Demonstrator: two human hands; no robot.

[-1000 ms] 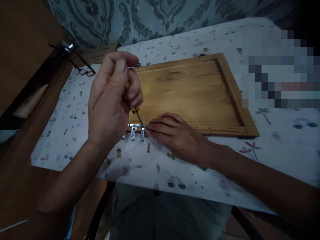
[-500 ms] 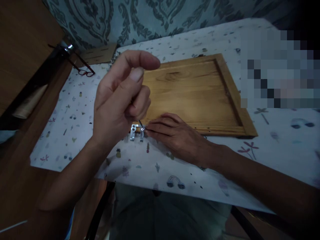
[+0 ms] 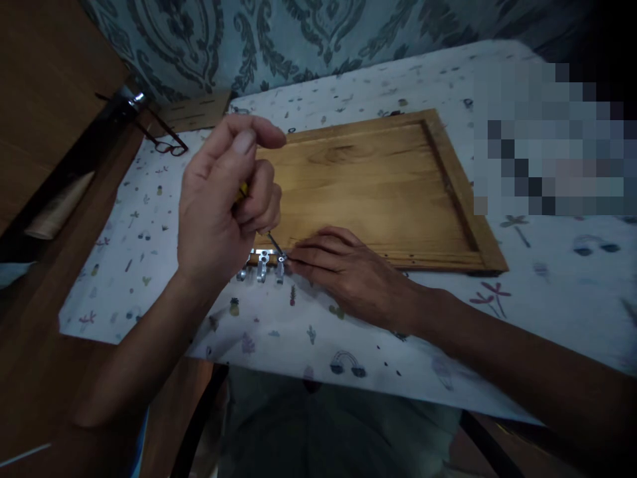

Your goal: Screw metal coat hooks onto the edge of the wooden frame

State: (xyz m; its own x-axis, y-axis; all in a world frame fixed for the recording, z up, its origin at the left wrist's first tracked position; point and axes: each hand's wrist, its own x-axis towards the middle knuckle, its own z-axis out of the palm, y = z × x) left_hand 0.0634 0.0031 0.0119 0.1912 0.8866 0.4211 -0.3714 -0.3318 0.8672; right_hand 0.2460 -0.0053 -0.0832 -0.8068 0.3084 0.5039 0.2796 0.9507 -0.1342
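Observation:
My left hand (image 3: 223,199) is curled round a small yellow-handled screwdriver (image 3: 275,244), whose thin shaft points down at a metal hook bracket (image 3: 261,263). The bracket sits on the near edge of a wooden panel (image 3: 378,186) lying flat on the table. My right hand (image 3: 348,269) lies flat beside the bracket, its fingertips pressed against the bracket's right end and the panel's edge. Most of the screwdriver handle is hidden inside my left hand.
A patterned white cloth (image 3: 149,265) covers the table. A pair of glasses (image 3: 166,143) lies at the far left near a dark wooden surface (image 3: 44,99). A patterned curtain (image 3: 298,33) hangs behind the table. A blurred patch covers the right.
My left hand's fingers opened and closed again on the screwdriver handle while twisting it. The right hand has stayed pressed by the bracket. The view shifted slightly.

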